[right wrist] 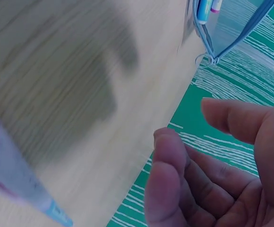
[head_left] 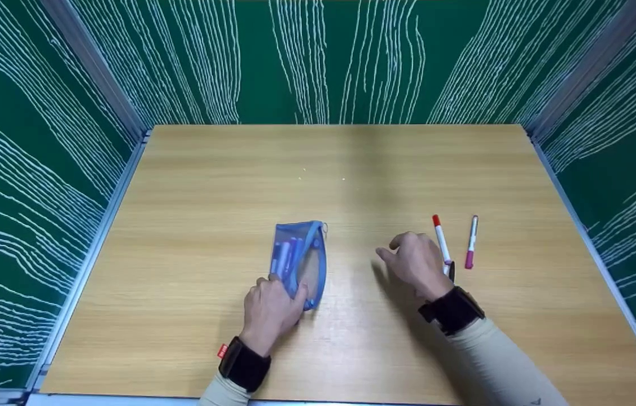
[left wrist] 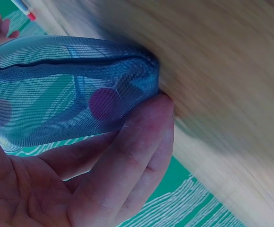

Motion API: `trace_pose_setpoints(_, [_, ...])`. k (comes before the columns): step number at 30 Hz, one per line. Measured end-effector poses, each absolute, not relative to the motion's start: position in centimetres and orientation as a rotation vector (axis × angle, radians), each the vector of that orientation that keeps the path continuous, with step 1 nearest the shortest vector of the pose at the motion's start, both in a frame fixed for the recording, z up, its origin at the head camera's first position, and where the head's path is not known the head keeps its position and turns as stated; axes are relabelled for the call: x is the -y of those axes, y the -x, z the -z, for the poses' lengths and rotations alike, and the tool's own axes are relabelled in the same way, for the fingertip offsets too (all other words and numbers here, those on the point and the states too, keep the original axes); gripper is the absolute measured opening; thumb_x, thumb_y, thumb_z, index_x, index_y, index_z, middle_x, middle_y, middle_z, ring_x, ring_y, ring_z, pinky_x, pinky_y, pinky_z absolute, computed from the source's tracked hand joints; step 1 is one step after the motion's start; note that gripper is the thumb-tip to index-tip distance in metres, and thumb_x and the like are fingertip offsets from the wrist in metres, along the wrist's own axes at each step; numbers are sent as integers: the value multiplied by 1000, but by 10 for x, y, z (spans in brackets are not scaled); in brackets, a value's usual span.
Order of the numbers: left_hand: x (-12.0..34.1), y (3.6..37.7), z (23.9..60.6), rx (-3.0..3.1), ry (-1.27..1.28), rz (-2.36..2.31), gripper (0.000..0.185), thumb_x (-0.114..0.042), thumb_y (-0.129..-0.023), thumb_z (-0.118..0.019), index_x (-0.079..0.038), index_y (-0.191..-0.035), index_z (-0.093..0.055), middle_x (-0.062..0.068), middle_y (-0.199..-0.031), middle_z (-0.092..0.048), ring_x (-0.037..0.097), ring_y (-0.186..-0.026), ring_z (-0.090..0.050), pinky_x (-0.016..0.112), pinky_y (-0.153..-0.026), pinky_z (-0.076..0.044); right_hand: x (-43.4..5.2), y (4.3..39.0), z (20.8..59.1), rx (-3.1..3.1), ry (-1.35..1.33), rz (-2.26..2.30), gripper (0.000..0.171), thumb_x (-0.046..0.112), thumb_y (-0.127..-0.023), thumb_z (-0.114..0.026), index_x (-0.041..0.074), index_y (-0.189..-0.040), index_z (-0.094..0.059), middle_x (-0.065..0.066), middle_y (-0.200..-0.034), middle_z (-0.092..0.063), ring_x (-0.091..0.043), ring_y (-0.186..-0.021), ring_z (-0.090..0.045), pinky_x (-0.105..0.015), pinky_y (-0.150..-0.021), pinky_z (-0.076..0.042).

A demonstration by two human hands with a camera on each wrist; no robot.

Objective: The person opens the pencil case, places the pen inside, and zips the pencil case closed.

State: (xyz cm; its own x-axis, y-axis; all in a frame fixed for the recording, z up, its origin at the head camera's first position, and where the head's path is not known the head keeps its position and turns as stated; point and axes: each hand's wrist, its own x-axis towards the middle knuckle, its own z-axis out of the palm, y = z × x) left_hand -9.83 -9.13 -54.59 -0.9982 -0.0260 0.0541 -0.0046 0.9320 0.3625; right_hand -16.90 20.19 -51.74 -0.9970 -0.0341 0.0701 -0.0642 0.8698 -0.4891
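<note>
A blue mesh pencil pouch [head_left: 295, 248] with several markers inside lies left of the table's middle, its zippered mouth spread apart. My left hand [head_left: 272, 310] grips its near end, thumb on one side and fingers on the other; the left wrist view shows the fingertips [left wrist: 149, 118] against the mesh [left wrist: 38, 99]. To the right, my right hand [head_left: 413, 262] hovers with loosely bent fingers and nothing between them. Beside it lie a red-capped marker [head_left: 441, 237] and a magenta-capped marker [head_left: 472, 242]. Another marker, with a dark end [head_left: 451, 272], is partly hidden behind the right wrist.
The wooden table [head_left: 210, 186] is bordered by green panels [head_left: 261, 62] with white wavy lines at the back and both sides. Metal rails [head_left: 92, 242] run along its sides. A few tiny pale specks [head_left: 343, 179] lie toward the back.
</note>
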Motion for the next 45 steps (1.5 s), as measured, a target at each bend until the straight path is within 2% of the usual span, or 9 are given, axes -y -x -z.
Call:
trace_pose_setpoints(6, [91,98,546,3030,-28,587,59,-58,-94,-54,0,-86,-62,11,-72,-54,24,-62,-56,41,-57,-49,-215,168,512,3057,-13,-737,41,38,-89,-77,-1,-103,-78,-22,-100,-75,-34,-78,-73,-52,-75,-57])
trace_pose_setpoints(13, [91,99,546,3027,-38,591,60,-58,-93,-55,0,-85,-62,11,-72,-54,25,-62,-56,41,-56,-49,-232,172,509,3123,11,-673,39,35,-89,-78,-2,-100,-77,-20,-94,-75,-29,-72,-70,-45,-64,-55])
trace_pose_setpoints(18, [91,99,546,3037,-45,606,57,-59,-93,-55,-4,-77,-59,11,-73,-55,26,-64,-57,43,-58,-49,-246,174,507,3204,76,-596,33,35,-90,-77,5,-78,-74,-9,-70,-68,-20,-56,-58,-34,-47,-44])
trace_pose_setpoints(21, [91,99,545,3040,-54,613,57,-59,-93,-55,-3,-81,-60,11,-74,-54,26,-65,-56,43,-59,-49,-251,174,506,3253,93,-527,38,36,-89,-76,10,-63,-64,-3,-61,-59,-17,-52,-53,-31,-44,-39])
trace_pose_setpoints(23, [91,98,545,3032,-51,605,59,-59,-93,-55,-1,-84,-62,11,-74,-54,26,-65,-57,43,-59,-49,-253,173,507,3285,95,-490,43,36,-89,-76,12,-59,-58,-2,-59,-55,-16,-50,-51,-30,-43,-39])
trace_pose_setpoints(26, [91,98,545,3005,-46,586,61,-57,-93,-56,4,-89,-64,12,-73,-56,28,-64,-59,43,-58,-50,-255,172,510,3319,80,-414,43,36,-88,-75,12,-60,-53,-2,-59,-51,-15,-48,-50,-29,-41,-39])
trace_pose_setpoints(30, [90,97,546,2989,-42,581,63,-55,-92,-58,8,-93,-65,14,-74,-57,29,-64,-60,43,-57,-50,-255,170,516,3346,72,-370,35,31,-85,-73,9,-66,-55,-6,-60,-53,-17,-47,-53,-30,-39,-40])
trace_pose_setpoints(39, [90,98,546,3014,-43,588,64,-57,-93,-55,6,-93,-64,13,-74,-56,26,-63,-58,42,-56,-50,-255,170,525,3323,97,-426,20,17,-83,-67,6,-74,-54,-11,-65,-57,-22,-51,-57,-36,-42,-44])
trace_pose_setpoints(45, [91,98,546,3009,-28,588,62,-57,-93,-56,5,-91,-63,12,-72,-54,25,-60,-56,40,-54,-49,-253,167,526,3328,125,-557,18,14,-82,-66,6,-66,-62,-7,-59,-60,-20,-46,-59,-34,-42,-46])
